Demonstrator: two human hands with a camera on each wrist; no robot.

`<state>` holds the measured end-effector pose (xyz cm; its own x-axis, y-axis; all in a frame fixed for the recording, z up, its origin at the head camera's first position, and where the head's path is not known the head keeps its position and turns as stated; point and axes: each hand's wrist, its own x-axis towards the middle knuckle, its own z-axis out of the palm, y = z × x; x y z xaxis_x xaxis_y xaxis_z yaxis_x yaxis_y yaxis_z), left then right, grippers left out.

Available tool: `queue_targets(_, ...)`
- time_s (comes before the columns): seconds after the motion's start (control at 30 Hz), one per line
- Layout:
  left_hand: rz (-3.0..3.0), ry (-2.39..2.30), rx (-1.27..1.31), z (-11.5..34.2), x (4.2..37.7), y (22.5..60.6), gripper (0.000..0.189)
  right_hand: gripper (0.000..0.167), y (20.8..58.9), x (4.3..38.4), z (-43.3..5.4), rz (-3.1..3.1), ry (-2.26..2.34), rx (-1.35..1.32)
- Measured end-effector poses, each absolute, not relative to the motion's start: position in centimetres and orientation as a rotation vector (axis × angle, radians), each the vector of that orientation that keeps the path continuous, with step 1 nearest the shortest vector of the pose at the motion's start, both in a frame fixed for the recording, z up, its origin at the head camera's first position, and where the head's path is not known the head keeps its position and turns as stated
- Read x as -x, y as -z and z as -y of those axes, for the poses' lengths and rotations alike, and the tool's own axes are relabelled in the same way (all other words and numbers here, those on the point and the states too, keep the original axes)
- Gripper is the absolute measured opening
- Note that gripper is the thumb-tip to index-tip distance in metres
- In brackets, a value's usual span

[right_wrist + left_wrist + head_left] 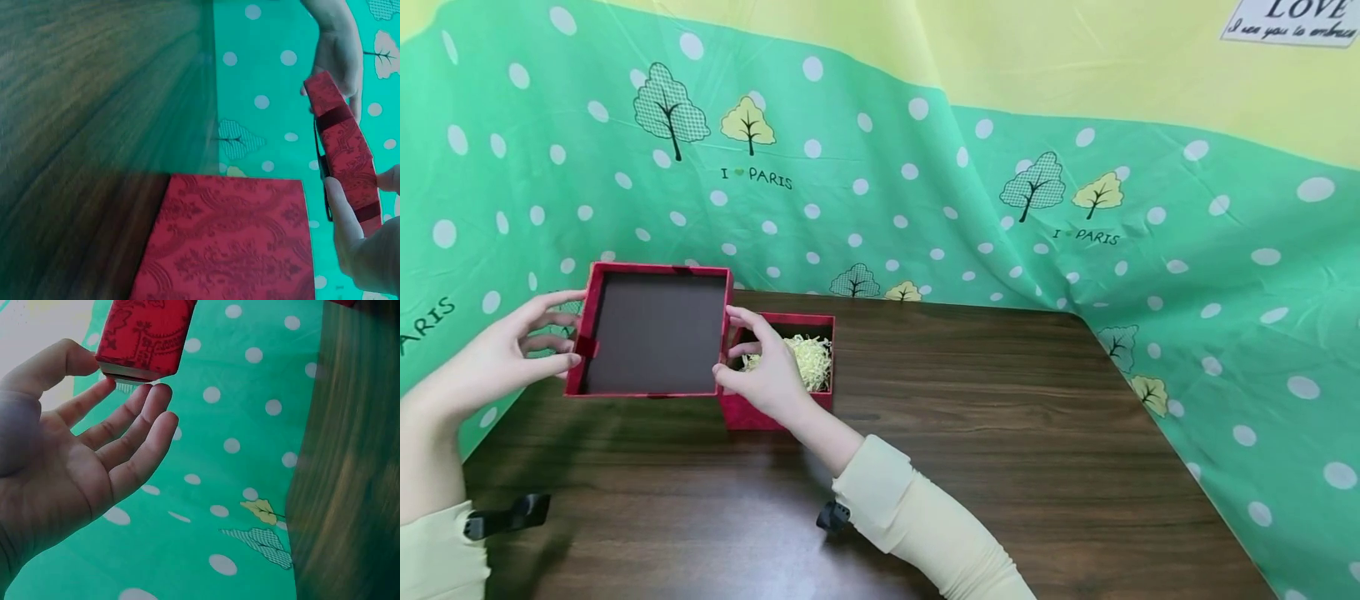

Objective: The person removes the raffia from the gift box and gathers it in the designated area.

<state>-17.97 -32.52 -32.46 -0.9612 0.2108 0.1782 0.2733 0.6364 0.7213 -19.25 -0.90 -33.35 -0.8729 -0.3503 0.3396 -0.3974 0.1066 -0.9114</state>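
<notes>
A red box lid (655, 333) is held up above the table with its dark inner side facing the head camera. My left hand (505, 358) pinches its left edge between thumb and fingertips. At the opposite edge, my right hand (771, 367) grips it the same way. Behind and to the right stands the red box (760, 414), uncovered, with pale yellow shredded paper (811, 360) inside. The right wrist view shows the lid's patterned side (344, 144) with dark ribbon bands across it, apart from the box (231, 237). Only a corner of the lid (150, 337) shows in the left wrist view.
Dark wood-grain tabletop (1000, 450) extends to the right and front. A green cloth with white dots (865, 158) hangs behind and along the sides. Black bow-like pieces (508, 517) sit at both sleeve cuffs.
</notes>
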Motion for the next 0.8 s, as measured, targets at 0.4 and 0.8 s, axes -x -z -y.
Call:
queue_targets(0.4,2.766,1.251,0.347,34.2,17.5,34.5,0.079,0.068,35.6,19.1,2.7,2.430,-1.756,-0.803)
queue_targets(0.8,2.813,1.164,0.265,35.0,16.8,35.2,0.079,0.079,36.9,18.6,4.2,2.591,-1.565,-0.851)
